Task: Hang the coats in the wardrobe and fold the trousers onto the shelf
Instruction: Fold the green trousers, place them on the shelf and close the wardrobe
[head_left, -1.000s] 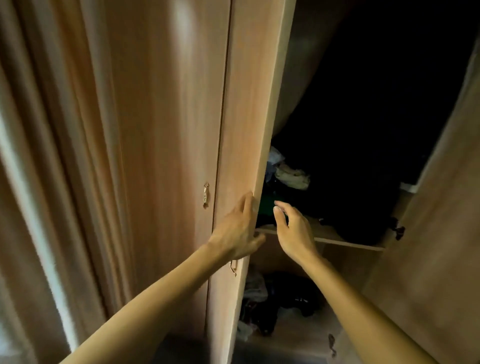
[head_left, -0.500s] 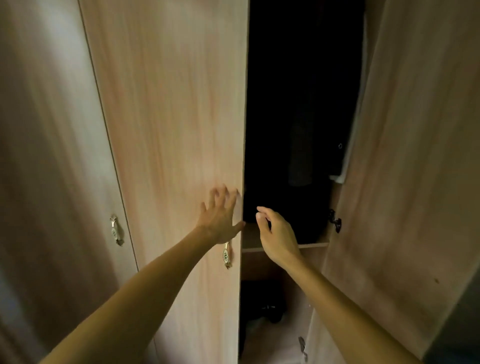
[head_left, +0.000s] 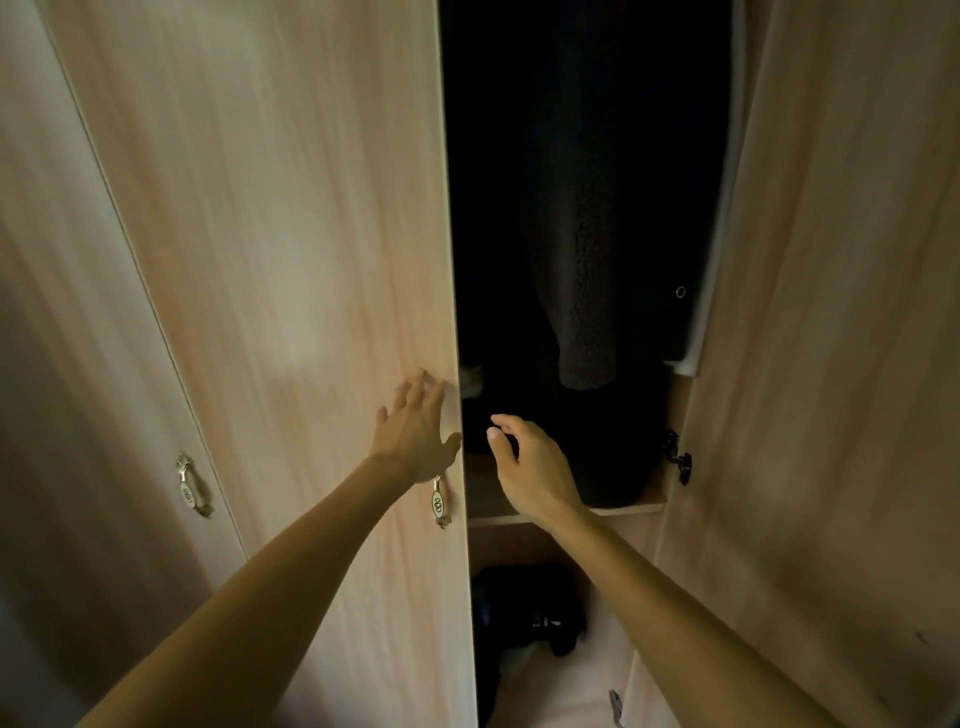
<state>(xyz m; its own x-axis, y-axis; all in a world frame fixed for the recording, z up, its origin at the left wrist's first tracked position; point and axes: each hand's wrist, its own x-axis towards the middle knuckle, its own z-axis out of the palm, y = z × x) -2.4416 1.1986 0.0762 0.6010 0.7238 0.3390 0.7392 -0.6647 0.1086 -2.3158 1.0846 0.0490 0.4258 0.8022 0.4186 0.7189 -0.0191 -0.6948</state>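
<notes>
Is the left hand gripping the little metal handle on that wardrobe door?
No, the left hand lies with fingers spread on the door panel, above the handle.

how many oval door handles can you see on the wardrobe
2: far-left door handle; middle door handle, just below the left hand. Dark fittings on the right door may be others.

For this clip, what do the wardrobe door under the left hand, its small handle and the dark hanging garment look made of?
Wardrobe door: pale wood-grain board, probably matt laminate; the streaked grain looks flat and printed. Handle: brass-toned metal, by its glint, with a pale oval inset, perhaps ceramic. Hanging garment: dark fleece-like fabric, judging by its nubbly pile.
</notes>
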